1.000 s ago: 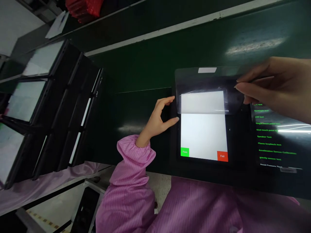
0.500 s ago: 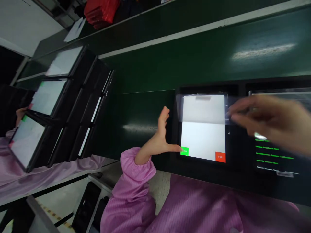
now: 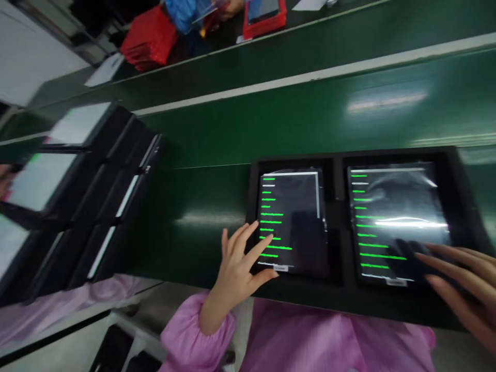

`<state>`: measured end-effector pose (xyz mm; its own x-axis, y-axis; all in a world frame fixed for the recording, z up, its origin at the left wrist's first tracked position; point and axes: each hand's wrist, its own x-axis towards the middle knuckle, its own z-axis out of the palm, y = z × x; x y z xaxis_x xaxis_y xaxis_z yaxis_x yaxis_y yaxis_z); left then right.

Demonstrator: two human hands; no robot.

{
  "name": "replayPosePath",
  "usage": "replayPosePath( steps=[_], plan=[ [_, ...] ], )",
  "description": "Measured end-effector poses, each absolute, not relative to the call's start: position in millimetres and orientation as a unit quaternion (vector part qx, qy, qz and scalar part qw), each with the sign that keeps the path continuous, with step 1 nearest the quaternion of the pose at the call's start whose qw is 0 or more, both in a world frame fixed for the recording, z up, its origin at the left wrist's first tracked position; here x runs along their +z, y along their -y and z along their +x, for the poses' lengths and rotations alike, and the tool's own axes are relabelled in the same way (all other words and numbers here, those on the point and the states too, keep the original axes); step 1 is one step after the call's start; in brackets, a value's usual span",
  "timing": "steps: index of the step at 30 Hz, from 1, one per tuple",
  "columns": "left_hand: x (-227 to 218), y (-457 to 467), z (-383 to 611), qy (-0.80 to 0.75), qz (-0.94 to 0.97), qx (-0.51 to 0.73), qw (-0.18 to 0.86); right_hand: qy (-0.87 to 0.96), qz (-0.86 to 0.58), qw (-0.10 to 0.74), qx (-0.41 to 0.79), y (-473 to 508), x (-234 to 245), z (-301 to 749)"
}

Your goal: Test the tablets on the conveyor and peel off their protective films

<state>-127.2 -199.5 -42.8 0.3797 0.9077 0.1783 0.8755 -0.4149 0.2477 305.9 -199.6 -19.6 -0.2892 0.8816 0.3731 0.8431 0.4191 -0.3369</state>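
Tablets with dark glass screens, a left tablet (image 3: 292, 222) and a right tablet (image 3: 399, 222), lie side by side in a black rectangular tray (image 3: 337, 222) near the front edge of a glossy dark-green surface (image 3: 310, 121). Each screen shows a column of short, bright-green text lines (image 3: 271, 214) down its left side, and the long axis of each tablet runs away from the person, toward the far edge of the surface.

The left hand (image 3: 236, 274), coming out of a pink striped cuff (image 3: 196, 330), is spread wide, with its fingers over the near-left corner of the left tablet; it pinches nothing. It is clearly the nearer hand to that tablet. The right hand (image 3: 457, 281) enters from the right side of the view, fingers stretched out and loosely together over the near-right part of the right tablet, holding nothing that shows. Whether its fingertips touch the glass is hard to tell.

Beyond the left end of the tray stands a black rack of pale-screened panels (image 3: 112, 181) — and across the far side, a red plastic crate (image 3: 149, 39) sits on a further bench.
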Motion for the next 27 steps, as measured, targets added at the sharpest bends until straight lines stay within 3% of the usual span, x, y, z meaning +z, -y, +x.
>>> replayPosePath(
  steps=[7,12,17,27],
  plan=[
    [-28,188,-118,-0.533,0.821,0.205,0.009,0.846,-0.505,0.160,-0.069,203,-16,298],
    [-14,121,-96,-0.532,0.820,0.211,0.024,0.831,-0.496,0.248,-0.038,140,16,290],
    [-22,29,-50,-0.479,0.860,0.148,0.096,0.856,-0.507,0.083,0.054,38,4,247],
    [-38,7,-20,-0.496,0.846,0.185,0.069,0.845,-0.527,0.059,0.069,26,-17,228]
  ],
)
